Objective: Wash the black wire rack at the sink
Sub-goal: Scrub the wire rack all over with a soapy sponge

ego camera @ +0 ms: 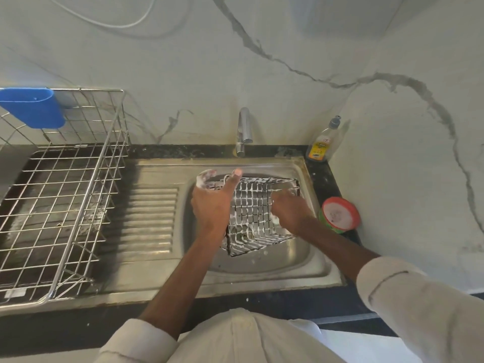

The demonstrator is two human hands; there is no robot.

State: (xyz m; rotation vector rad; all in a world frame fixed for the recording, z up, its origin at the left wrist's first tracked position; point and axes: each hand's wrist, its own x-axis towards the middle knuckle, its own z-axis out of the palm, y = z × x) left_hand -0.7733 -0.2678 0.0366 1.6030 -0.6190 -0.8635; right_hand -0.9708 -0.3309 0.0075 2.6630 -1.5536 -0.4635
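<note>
We see the black wire rack [258, 213] standing tilted inside the sink [309, 260], its wires coated in white suds. The left hand [213, 203] grips the rack's upper left corner, soapy fingers [207, 176] curled over the rim. The right hand [289, 210] rests against the rack's right side; we cannot tell whether its fingers hold anything.
</note>
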